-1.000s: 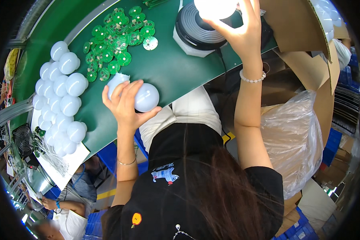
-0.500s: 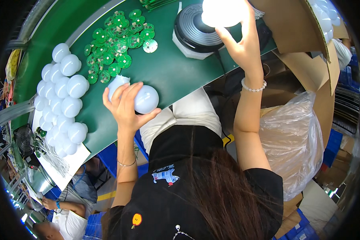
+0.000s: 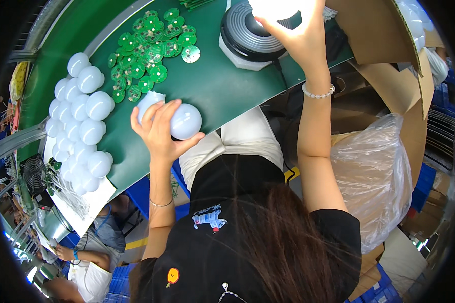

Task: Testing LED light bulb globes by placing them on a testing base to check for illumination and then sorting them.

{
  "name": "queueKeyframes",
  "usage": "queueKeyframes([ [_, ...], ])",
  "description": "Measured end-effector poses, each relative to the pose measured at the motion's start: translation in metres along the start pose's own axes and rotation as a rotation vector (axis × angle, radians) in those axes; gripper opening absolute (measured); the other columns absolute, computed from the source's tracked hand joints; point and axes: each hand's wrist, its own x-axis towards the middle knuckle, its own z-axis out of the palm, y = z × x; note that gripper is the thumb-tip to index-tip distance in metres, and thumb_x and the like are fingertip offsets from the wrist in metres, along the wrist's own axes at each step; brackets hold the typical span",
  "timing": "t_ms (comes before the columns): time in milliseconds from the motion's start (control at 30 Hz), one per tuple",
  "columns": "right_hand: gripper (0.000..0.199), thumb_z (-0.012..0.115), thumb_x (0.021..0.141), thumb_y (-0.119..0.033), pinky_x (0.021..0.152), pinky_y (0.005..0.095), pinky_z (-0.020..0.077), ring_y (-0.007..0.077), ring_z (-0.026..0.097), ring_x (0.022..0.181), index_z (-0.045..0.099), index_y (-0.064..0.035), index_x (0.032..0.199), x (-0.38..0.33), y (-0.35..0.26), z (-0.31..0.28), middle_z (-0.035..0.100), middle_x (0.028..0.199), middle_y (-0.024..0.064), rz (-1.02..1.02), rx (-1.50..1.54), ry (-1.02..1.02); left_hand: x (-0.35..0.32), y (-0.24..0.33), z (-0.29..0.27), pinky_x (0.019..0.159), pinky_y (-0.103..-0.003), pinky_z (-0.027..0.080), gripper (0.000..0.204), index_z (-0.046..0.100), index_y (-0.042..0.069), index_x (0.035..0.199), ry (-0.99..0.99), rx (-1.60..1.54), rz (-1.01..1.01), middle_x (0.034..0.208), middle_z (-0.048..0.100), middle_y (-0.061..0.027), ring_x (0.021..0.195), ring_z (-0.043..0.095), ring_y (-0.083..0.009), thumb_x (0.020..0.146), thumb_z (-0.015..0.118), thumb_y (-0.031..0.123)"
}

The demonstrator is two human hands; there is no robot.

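Note:
My left hand [image 3: 159,129] is closed around two white bulb covers over the table. One round cover [image 3: 186,121] sits between the thumb and fingers. The other cover [image 3: 149,101] shows its jagged neck end beyond the fingers. At the far edge of the view, my right hand [image 3: 301,43] grips a brightly glowing bulb [image 3: 275,7], partly cut off by the frame. That bulb is over a round black ridged device [image 3: 242,35] on a white base; whether it touches is lost in the glare.
Green round circuit boards [image 3: 151,48] lie heaped on the green table [image 3: 212,91]. Several white bulb covers [image 3: 91,132] are massed at the left. Cardboard boxes [image 3: 374,30] and a clear plastic bag [image 3: 371,182] stand at the right. Another person [image 3: 88,272] sits at lower left.
My right hand and the glowing bulb have shifted slightly up and to the left. My left hand keeps its hold on the two covers, nearly still.

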Motion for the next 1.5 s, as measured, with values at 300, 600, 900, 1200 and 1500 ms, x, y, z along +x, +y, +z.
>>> queueKeyframes([
  [300, 0.06, 0.075, 0.077, -0.01, 0.106, 0.043, 0.0334, 0.0368, 0.046, 0.124, 0.048, 0.0069, 0.128, -0.023, -0.014, -0.019, 0.05, 0.129, 0.0237, 0.101, -0.135, -0.01, 0.002, 0.001, -0.001, 0.108, -0.052, 0.021, 0.074, 0.066, 0.009, 0.108, 0.002, 0.012, 0.005, 0.101, 0.065, -0.0023, 0.107, 0.053, -0.0243, 0.064, 0.069, 0.069],
  [600, 0.058, 0.077, 0.075, -0.011, 0.104, 0.0422, 0.0357, 0.0348, 0.049, 0.119, 0.05, 0.0057, 0.124, -0.005, -0.012, -0.011, 0.052, 0.126, 0.0223, -0.037, -0.132, -0.014, 0.002, 0.001, -0.001, 0.107, -0.053, 0.022, 0.073, 0.064, 0.01, 0.108, -0.008, 0.0, 0.005, 0.105, 0.065, 0.0005, 0.105, 0.054, -0.0233, 0.062, 0.073, 0.065],
  [900, 0.058, 0.077, 0.075, -0.011, 0.103, 0.0411, 0.0373, 0.0331, 0.051, 0.117, 0.051, 0.005, 0.124, 0.001, -0.003, -0.006, 0.054, 0.124, 0.0211, -0.061, -0.068, -0.047, 0.002, 0.001, 0.0, 0.106, -0.054, 0.023, 0.073, 0.065, 0.011, 0.109, 0.006, -0.007, 0.007, 0.105, 0.064, 0.0005, 0.104, 0.055, -0.0231, 0.06, 0.075, 0.064],
  [1200, 0.059, 0.078, 0.074, -0.011, 0.101, 0.04, 0.039, 0.0314, 0.052, 0.116, 0.051, 0.0043, 0.124, -0.01, -0.012, -0.02, 0.055, 0.123, 0.02, 0.149, -0.035, -0.097, 0.002, 0.001, -0.001, 0.109, -0.051, 0.02, 0.074, 0.063, 0.009, 0.109, -0.012, 0.014, 0.009, 0.104, 0.066, -0.0006, 0.107, 0.053, -0.0244, 0.067, 0.066, 0.07],
  [1500, 0.047, 0.081, 0.07, -0.014, 0.092, 0.0418, 0.0443, 0.0326, 0.058, 0.101, 0.061, 0.0016, 0.11, -0.004, -0.02, -0.018, 0.062, 0.109, 0.0172, 0.011, -0.17, -0.062, 0.0, 0.0, 0.0, 0.109, -0.051, 0.02, 0.075, 0.063, 0.009, 0.11, -0.014, 0.01, 0.013, 0.104, 0.066, -0.0009, 0.107, 0.053, -0.0247, 0.066, 0.067, 0.07],
])
